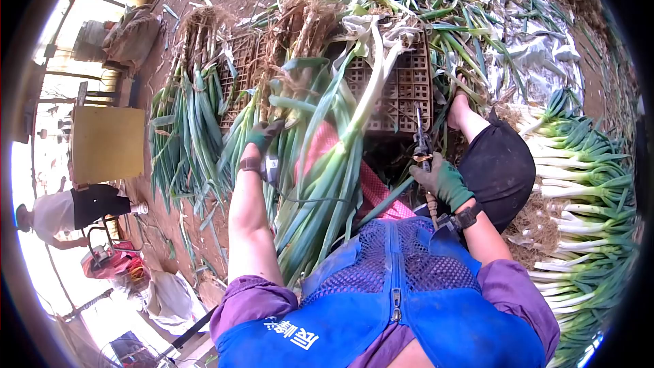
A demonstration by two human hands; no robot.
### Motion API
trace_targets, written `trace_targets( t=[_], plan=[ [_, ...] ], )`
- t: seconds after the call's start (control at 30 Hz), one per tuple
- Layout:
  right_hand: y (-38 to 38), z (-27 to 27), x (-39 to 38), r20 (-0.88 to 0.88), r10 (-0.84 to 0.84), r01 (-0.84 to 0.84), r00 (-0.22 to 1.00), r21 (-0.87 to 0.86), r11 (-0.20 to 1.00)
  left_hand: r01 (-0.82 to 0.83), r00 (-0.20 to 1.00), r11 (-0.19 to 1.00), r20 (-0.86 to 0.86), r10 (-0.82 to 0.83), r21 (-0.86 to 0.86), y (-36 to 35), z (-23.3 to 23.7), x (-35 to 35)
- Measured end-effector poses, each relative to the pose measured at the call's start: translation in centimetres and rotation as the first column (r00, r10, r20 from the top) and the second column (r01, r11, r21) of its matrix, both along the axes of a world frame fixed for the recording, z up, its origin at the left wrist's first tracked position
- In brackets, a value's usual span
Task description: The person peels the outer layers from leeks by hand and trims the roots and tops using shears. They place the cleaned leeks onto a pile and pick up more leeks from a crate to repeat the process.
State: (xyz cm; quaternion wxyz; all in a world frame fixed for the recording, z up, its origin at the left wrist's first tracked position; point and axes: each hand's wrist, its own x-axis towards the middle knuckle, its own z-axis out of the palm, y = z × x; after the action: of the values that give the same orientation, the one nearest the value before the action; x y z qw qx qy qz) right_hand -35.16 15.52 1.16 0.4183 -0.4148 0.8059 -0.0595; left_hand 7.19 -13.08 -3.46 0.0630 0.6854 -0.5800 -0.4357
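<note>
My left hand [264, 135], in a green and dark glove, closes around green onion stalks near the rooty ends of a bundle. Long green onions [327, 163] with white stems lie across my lap, beside that hand. My right hand [441, 178], in a green glove, is wrapped round the handle of a thin metal tool [422, 138] with a hose-like lower end. The tool points away from me, over the edge of a brown plastic crate [402, 88]. One onion's white stem [371, 95] stands out over the crate, left of the tool.
Unpeeled onions with roots [194, 109] lie at the left. Rows of cleaned onions [579, 191] are stacked at the right, beyond my dark-clothed knee [501, 163]. Leaf scraps [449, 0] cover the ground ahead. Another person [61, 215] is at the far left near a yellow board [109, 144].
</note>
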Motion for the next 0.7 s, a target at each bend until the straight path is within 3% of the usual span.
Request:
trace_targets(
  t=[0.07, 0.13, 0.23, 0.3, 0.37, 0.43, 0.5, 0.57, 0.6, 0.63, 0.67, 0.7],
  plan=[
    [0.1, 0.1, 0.0, 0.025, 0.004, -0.005, 1.0, 0.021, 1.0, 0.014, 0.998, 0.992, 0.06, -0.021, 0.125, 0.9, 3.4, -1.0],
    [-0.1, 0.4, -0.1, 0.045, 0.012, -0.013, 0.999, 0.025, 1.0, 0.105, 0.994, 0.989, -0.027, -0.103, 0.105, 2.4, 8.9, -2.4],
    [-0.2, 1.2, 0.0, 0.045, -0.002, 0.001, 0.999, 0.029, 1.0, 0.105, 0.992, 0.991, -0.081, -0.098, 0.083, 1.9, 11.2, -2.4],
    [-0.3, 1.7, 0.1, 0.051, -0.006, 0.005, 0.999, 0.029, 1.0, 0.171, 0.976, 0.984, -0.128, -0.175, -0.041, 2.0, 12.6, -2.5],
    [-0.2, 1.7, 0.1, 0.052, -0.014, 0.013, 0.999, 0.017, 1.0, 0.231, 0.934, 0.973, -0.278, -0.226, -0.014, 1.7, 12.6, -2.6],
    [0.0, 1.2, 0.0, 0.049, -0.021, 0.022, 0.999, -0.008, 1.0, 0.183, 0.852, 0.977, -0.513, -0.103, 0.107, 3.2, 15.0, -6.0],
    [0.1, 1.3, 0.0, 0.045, -0.016, 0.017, 0.999, -0.012, 1.0, 0.247, 0.833, 0.967, -0.497, -0.243, -0.06, 4.0, 14.3, -8.8],
    [0.1, 1.5, -0.1, 0.044, -0.019, 0.02, 0.999, -0.008, 1.0, 0.138, 0.894, 0.99, -0.429, -0.13, -0.011, 5.2, 11.8, -11.4],
    [0.0, 1.6, -0.1, 0.047, -0.026, 0.026, 0.999, -0.002, 1.0, 0.237, 0.888, 0.97, -0.419, -0.189, 0.064, 4.5, 7.9, -10.5],
    [0.1, 1.6, -0.1, 0.05, -0.033, 0.033, 0.998, 0.003, 0.999, 0.331, 0.876, 0.934, -0.413, -0.249, 0.139, 4.6, 7.9, -11.2],
    [0.3, 1.3, -0.2, 0.045, -0.041, 0.043, 0.998, -0.04, 0.998, 0.316, 0.941, 0.942, -0.161, -0.296, 0.114, 5.2, 7.7, -11.9],
    [0.4, 1.4, -0.4, 0.077, -0.052, 0.058, 0.996, -0.07, 0.996, 0.283, 0.945, 0.955, -0.197, -0.261, 0.092, 5.8, 8.9, -12.5]
  ],
)
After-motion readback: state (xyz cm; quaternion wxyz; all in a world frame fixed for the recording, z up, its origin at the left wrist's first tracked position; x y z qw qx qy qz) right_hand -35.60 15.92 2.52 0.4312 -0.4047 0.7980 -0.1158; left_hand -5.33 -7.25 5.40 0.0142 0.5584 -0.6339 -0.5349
